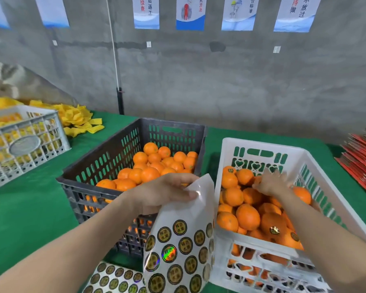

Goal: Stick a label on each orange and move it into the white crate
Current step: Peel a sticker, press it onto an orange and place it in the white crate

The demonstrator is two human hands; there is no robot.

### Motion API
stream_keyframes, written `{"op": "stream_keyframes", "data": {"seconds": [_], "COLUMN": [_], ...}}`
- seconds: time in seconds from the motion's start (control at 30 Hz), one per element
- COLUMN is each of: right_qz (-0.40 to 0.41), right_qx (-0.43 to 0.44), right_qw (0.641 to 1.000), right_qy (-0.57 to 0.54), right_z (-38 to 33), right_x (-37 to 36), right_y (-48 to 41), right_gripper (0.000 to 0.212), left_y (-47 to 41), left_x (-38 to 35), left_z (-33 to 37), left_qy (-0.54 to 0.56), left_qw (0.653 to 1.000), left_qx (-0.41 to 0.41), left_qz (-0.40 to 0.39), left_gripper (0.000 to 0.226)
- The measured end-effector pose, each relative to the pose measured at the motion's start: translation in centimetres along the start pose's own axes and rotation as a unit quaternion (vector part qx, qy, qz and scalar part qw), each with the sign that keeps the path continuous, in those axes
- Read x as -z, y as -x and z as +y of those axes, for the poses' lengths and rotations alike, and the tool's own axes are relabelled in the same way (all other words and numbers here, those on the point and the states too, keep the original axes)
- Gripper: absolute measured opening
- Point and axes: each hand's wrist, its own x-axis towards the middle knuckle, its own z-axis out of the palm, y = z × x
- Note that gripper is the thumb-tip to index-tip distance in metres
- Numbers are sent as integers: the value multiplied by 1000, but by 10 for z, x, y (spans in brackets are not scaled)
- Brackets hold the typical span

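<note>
Head view: pinching the top edge of a curled label sheet point(179, 240) with the left hand point(167, 193), just in front of the dark crate point(106, 166) of oranges point(149, 174). Reaching with the right hand point(269, 183), fingers point(272, 173) spread and blurred, over the oranges piled in the white crate point(262, 144), some bearing labels point(274, 230). Crates side by side on the green tabletop point(30, 208).

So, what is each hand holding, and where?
Left hand pinches the sticker sheet by its top edge; right hand, blurred, seems empty, over oranges in the white crate.
</note>
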Motion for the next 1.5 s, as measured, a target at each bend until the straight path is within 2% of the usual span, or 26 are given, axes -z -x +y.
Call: {"op": "stream_keyframes", "data": {"seconds": [0.03, 0.07, 0.13, 0.17, 0.23, 0.3, 0.37, 0.43, 0.6, 0.67, 0.77, 0.9, 1.0, 1.13, 1.23, 1.3, 1.4, 1.43, 1.5], "right_qz": [44, 80, 85, 83, 106, 138, 156, 178, 215, 229, 259, 253, 260, 266, 210, 122, -79, -128, -194], "right_qx": [66, 141, 287, 360, 511, 584, 583, 575, 553, 565, 573, 575, 578, 592, 532, 468, 430, 416, 382], "right_qw": [995, 972, 879, 836, 773, 752, 765, 775, 784, 775, 758, 750, 741, 712, 723, 768, 855, 868, 875], "right_qy": [-64, -170, -371, -405, -360, -272, -224, -193, -183, -166, -173, -206, -222, -270, -387, -420, -281, -239, -225], "right_z": [-13, -26, -46, -50, -56, -62, -69, -72, -64, -61, -60, -59, -58, -57, -60, -64, -66, -65, -62], "right_x": [13, 25, 46, 52, 55, 48, 40, 35, 29, 27, 25, 19, 16, 17, 32, 45, 49, 47, 43], "right_y": [17, 39, 99, 132, 189, 224, 238, 241, 242, 243, 246, 250, 253, 263, 262, 256, 243, 240, 237], "right_gripper": [64, 51, 15, 8, 5, 12, 19, 16, 9, 7, 7, 8, 6, 2, 10, 22, 62, 73, 86], "left_y": [1, 1, 3, 3, 3, 1, -3, -5, -2, 1, 3, 9, 11, 14, 20, 19, 17, 19, 25], "left_x": [2, 4, 9, 11, 10, 1, -11, -23, -26, -26, -27, -26, -27, -27, -28, -28, -35, -38, -40], "left_z": [1, 2, 5, 7, 11, 15, 19, 24, 26, 26, 24, 21, 21, 20, 20, 17, 12, 10, 5], "left_qy": [3, 10, 32, 42, 47, 32, -12, -70, -100, -94, -108, -64, -54, -72, -165, -280, -366, -358, -288], "left_qw": [1000, 1000, 999, 999, 999, 999, 1000, 998, 995, 995, 993, 995, 995, 995, 984, 958, 926, 928, 948], "left_qx": [-2, -4, -6, -5, 0, 5, 2, -5, -5, 17, 51, 78, 85, 73, 46, 31, 23, 24, 63], "left_qz": [1, 5, 14, 17, 10, -1, 2, 4, 31, 24, 20, 14, 6, -14, -44, -55, -94, -101, -122], "left_gripper": [29, 25, 23, 24, 20, 12, 24, 19, 37, 37, 24, 24, 27, 24, 27, 29, 26, 26, 26]}}
